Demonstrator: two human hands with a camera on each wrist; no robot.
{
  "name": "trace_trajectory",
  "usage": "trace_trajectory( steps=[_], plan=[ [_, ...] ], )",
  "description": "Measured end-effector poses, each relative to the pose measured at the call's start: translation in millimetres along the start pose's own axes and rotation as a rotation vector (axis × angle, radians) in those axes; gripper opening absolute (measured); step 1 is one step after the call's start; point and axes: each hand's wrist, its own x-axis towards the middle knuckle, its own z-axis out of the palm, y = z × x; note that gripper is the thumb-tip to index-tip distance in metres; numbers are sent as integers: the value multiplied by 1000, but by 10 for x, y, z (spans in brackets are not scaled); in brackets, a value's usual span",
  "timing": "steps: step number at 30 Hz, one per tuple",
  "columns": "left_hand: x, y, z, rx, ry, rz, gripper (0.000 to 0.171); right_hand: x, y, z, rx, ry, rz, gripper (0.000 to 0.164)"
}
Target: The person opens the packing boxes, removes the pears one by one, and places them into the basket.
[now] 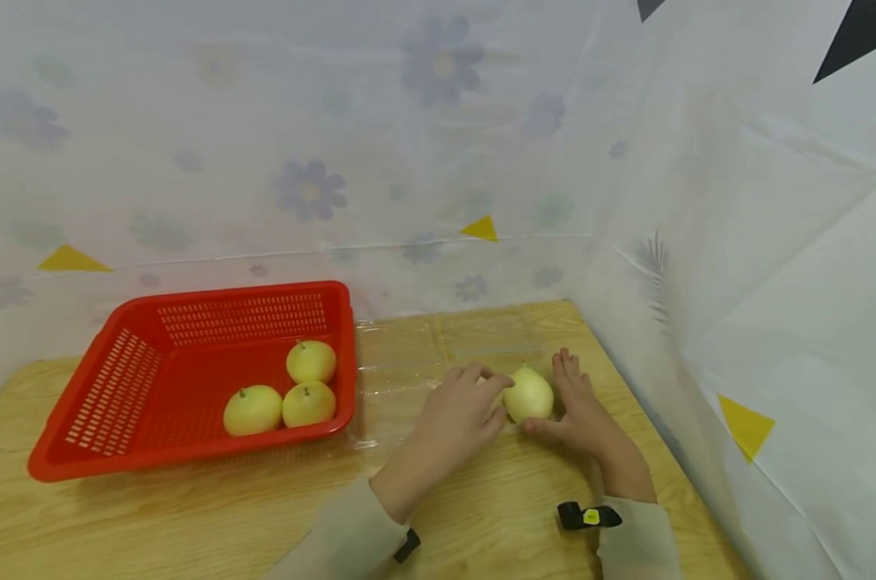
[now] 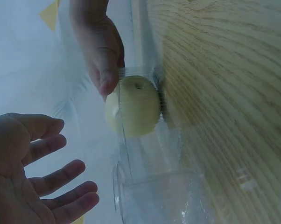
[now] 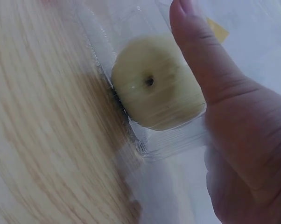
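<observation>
A pale yellow-green pear (image 1: pixel 529 395) lies on its side in the right end of a clear plastic container (image 2: pixel 164 186), its stem end toward the back in the head view. My right hand (image 1: pixel 586 415) is at the pear's right, fingers extended and thumb by its near side. In the right wrist view, that thumb (image 3: pixel 206 56) lies straight over the container's rim, close against the pear. To the left of the pear, my left hand (image 1: pixel 455 415) hovers with loosely bent fingers. The left wrist view shows a gap between these fingers (image 2: pixel 68 179) and the pear, with nothing held.
A red plastic basket (image 1: pixel 213 362) stands at the left of the wooden table (image 1: pixel 467 524), holding three pears (image 1: pixel 252 409) near its front right corner. The container's transparent lid (image 1: pixel 488 330) reaches toward the back edge. Patterned white sheeting (image 1: pixel 408 161) hangs behind and at the right.
</observation>
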Motion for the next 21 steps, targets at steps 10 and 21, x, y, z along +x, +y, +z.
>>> trace_trajectory(
  steps=[10,21],
  plan=[
    [321,107,266,-24,-161,-54,45,21,8,-19,-19,2,-22,126],
    [503,186,414,-35,-251,-126,50,7,6,-8,4,12,-29,125]
  ],
)
